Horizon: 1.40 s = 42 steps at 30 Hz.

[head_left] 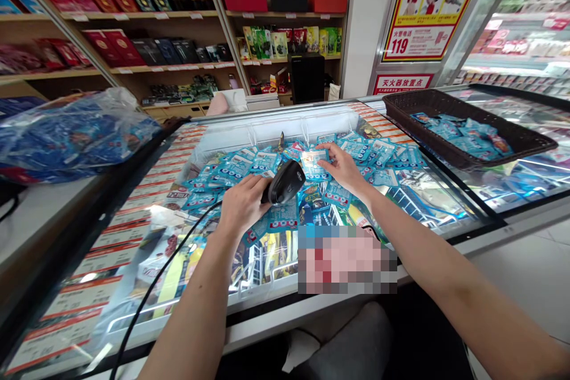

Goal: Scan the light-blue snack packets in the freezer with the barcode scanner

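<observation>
My left hand [244, 200] is closed around the handle of a black barcode scanner [287, 183], whose head points away and to the right over the glass. A black cable runs from it down to the lower left. With thumb and fingers my right hand [341, 165] grips the right edge of a small blue-and-white snack packet [314, 161], just beyond the scanner's head. Around both hands many similar blue packets [231, 169] lie spread over the glass top of a chest freezer [427, 214].
A brown basket [467, 157] with more blue packets stands on the right. At the left sits a clear plastic bag [75, 136] full of blue packets. Price labels [102, 267] line the glass. Shelves [173, 15] with boxes and bottles stand behind. A blurred patch covers the near edge.
</observation>
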{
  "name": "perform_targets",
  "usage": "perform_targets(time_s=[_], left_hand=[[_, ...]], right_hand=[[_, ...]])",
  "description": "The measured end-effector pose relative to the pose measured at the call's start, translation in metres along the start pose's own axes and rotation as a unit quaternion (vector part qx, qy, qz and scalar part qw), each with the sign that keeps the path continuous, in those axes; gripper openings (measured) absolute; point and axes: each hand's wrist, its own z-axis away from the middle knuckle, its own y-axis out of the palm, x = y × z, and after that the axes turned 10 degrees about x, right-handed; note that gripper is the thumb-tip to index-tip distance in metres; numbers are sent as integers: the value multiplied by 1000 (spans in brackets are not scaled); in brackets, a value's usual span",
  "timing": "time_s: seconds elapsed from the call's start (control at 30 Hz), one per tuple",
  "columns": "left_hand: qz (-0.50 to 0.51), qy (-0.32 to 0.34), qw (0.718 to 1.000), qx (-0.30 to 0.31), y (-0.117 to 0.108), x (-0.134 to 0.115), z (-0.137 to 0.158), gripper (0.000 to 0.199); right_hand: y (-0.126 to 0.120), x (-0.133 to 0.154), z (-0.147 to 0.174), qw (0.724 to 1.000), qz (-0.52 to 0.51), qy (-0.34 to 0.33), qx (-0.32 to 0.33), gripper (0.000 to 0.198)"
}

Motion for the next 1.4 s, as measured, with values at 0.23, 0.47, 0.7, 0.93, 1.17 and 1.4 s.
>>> perform_targets(time_s=[0.23,0.47,0.7,0.93,1.17,1.4], left_hand=[[5,-7,1000,-13,1,1,1,33],[-11,-85,995,-54,2,7,3,28],[-16,-115,991,-69,7,13,4,28],[-19,-135,988,-76,7,15,4,28],[-17,-142,987,-76,8,16,4,28],[-13,-146,986,-73,9,16,4,28]], right_hand=[[0,-2,1,999,18,17,-21,36],[-4,-20,-3,991,99,31,-82,27],[0,-24,1,964,253,61,-61,57],[0,-17,5,952,303,28,-36,46],[4,-13,6,950,296,-51,82,33],[7,-5,6,961,254,-70,89,34]])
